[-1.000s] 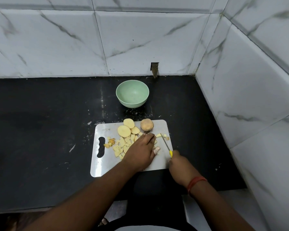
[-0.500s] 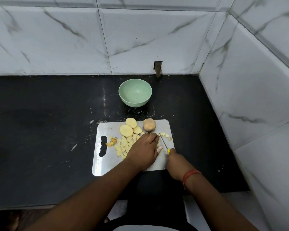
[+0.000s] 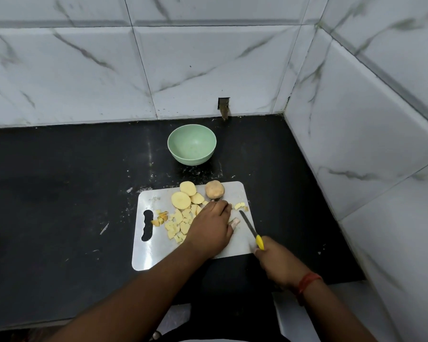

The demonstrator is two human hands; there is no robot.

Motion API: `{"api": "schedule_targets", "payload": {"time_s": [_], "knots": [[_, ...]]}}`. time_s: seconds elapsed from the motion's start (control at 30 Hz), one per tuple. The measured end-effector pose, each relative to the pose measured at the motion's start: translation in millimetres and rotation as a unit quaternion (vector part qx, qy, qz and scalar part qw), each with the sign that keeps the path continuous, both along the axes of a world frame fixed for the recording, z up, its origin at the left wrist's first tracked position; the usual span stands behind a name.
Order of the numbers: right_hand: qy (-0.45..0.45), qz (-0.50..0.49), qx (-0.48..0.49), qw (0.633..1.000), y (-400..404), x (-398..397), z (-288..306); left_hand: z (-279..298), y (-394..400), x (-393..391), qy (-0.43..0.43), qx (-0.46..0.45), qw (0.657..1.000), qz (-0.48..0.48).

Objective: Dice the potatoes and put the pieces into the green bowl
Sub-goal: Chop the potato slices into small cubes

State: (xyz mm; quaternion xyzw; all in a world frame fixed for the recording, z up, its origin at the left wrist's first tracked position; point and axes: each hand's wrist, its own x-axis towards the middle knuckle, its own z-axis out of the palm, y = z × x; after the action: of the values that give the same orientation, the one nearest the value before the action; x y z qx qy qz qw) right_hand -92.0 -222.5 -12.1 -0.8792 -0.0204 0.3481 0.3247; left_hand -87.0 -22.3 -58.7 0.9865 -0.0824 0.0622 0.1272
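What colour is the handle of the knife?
Yellow, on the knife handle in the head view.

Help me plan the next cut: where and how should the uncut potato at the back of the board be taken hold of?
Grip the uncut potato round its rounded sides, fingers arching over the top, probably coming from the left with the left hand. It lies free at the cutting board's far edge; slices crowd its left, and the right hand holds the knife.

I saw left hand [image 3: 209, 229] palm-down on cutting board [image 3: 146, 253] over potato pieces [image 3: 178, 224] | right hand [image 3: 274, 259] gripped yellow-handled knife [image 3: 251, 229] | whole potato [image 3: 214, 189] at far edge | green bowl [image 3: 192, 148] empty on black worktop [image 3: 59, 193]
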Motion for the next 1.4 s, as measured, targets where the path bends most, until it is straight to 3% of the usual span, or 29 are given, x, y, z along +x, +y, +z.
{"api": "schedule_targets", "payload": {"time_s": [0.1,0.2,0.4,0.53,0.6,0.73,0.83,1.03,1.2,1.4], "knots": [[0.002,-0.094,0.064,0.994,-7,3,9,4,-9,10,-0.030,0.007,0.998,-0.053],[0.031,-0.169,0.139,0.975,-8,4,21,3,-21,25,0.000,0.042,0.992,-0.121],[0.046,-0.181,0.161,0.969,-13,2,27,1,-16,20,-0.025,0.107,0.987,-0.119],[0.050,-0.175,0.165,0.969,-12,1,27,-2,4,4,-0.063,0.058,0.989,-0.118],[0.048,-0.170,0.172,0.969,-9,2,27,3,14,1,-0.087,0.020,0.992,-0.085],[0.040,-0.162,0.169,0.971,-4,6,29,16,44,5,-0.116,-0.055,0.988,0.087],[0.035,-0.149,0.160,0.975,-2,6,28,17,78,16,-0.060,-0.052,0.983,0.164],[0.042,-0.140,0.152,0.978,-3,2,20,24,107,52,0.103,0.003,0.988,0.116],[0.038,-0.145,0.133,0.980,-6,2,11,31,107,64,0.126,0.045,0.984,0.122],[-0.058,-0.036,0.030,0.997,6,1,1,25,109,68,0.147,0.050,0.979,0.129]]}}
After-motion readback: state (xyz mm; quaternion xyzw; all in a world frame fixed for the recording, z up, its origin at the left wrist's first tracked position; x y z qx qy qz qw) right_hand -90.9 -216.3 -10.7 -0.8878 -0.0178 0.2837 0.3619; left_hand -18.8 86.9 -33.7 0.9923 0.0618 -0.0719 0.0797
